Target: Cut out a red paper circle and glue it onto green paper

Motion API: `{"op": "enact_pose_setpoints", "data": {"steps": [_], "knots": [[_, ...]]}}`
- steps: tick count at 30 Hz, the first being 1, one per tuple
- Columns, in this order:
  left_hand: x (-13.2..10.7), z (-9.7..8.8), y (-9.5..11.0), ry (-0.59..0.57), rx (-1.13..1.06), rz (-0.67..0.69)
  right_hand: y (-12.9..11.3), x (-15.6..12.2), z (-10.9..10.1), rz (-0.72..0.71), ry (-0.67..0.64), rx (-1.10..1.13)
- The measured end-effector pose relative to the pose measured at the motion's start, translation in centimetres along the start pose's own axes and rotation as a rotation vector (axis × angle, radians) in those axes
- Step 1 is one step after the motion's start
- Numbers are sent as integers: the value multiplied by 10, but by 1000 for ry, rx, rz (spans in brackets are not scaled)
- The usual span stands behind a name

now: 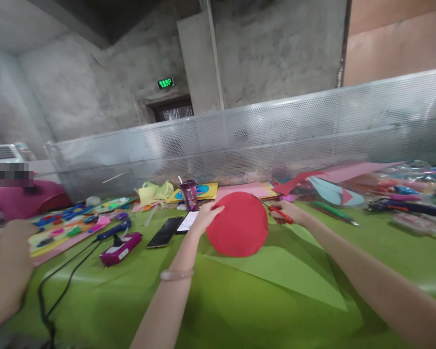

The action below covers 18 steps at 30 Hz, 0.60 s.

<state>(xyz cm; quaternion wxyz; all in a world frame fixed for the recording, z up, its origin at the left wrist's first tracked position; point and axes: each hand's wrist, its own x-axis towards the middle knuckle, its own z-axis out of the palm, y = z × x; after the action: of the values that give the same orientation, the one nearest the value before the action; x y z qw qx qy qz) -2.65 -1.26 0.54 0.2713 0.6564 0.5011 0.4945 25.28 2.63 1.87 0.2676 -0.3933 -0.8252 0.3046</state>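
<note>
Head view has you leaning over the green table (218, 320), both arms stretched far out. Your left hand (205, 216) is pinched on the far-left edge of the red paper circle (238, 231), thumb and fingers closed on that rim and nothing else. The circle stands tilted up towards you, its near edge resting on a loose green sheet (287, 274). Your right hand (290, 212) is wrapped around the red handles of the scissors (281, 214), with the blades pointing left at the circle's far-right edge. I can't tell whether the blades themselves are open or closed. The risk, as I judge it, is that single pinch: held at one side only, the paper can flop or swing, and the blades could bite into the round outline. The green sheet under it looks free to slide, which would shift the circle's footing. Watch your left forearm too. Just left of it lie a black phone (164, 232) and a lit phone (188, 221), with a dark tumbler (189, 194) beyond, and a stray elbow could knock that over. At the near left, another person's hand (7, 271) hovers close to a black cable (58, 286).
</note>
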Motion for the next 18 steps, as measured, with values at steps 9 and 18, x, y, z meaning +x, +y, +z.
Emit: {"op": "enact_pose_setpoints", "data": {"steps": [9, 18], "knots": [[-2, 2, 5, -84, -33, -46, 3, 2, -5, 4, -13, 57], [-4, 4, 10, -148, -64, -79, -7, -3, -3, 16, -83, 71]]}}
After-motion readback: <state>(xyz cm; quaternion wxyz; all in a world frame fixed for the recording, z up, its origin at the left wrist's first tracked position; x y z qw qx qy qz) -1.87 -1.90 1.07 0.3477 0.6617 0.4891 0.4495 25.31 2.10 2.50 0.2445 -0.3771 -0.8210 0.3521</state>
